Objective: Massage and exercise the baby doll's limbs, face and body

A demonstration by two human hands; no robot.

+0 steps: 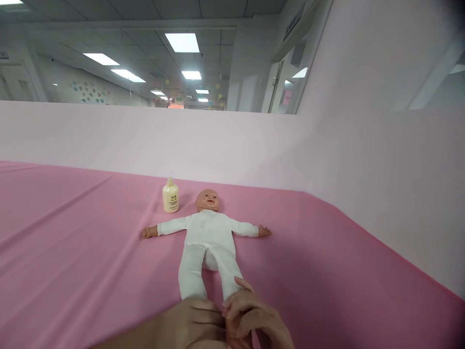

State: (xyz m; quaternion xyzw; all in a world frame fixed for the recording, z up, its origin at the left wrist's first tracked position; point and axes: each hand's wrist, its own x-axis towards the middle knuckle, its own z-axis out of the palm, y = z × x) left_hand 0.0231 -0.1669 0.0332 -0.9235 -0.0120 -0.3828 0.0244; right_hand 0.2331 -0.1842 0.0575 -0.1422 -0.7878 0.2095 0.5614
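A baby doll (pixel 210 230) in a white cloth suit lies on its back with arms spread, its head pointing away from me. At the bottom of the view, my right hand (pixel 256 315) curls around the doll's bare foot (pixel 236 329), on the leg at the right. From the left, my left hand (pixel 198 322) reaches across the lower end of the other leg, its fingers bent against that same foot. My hands hide the doll's other foot. Left of the doll's head stands a pale yellow pump bottle (pixel 170 196) with dark print.
A pink sheet (pixel 90 242) with a few creases covers the surface under the doll. Behind it rises a low white wall (pixel 145 140) with a window above. Another white wall (pixel 392 145) closes off the right side.
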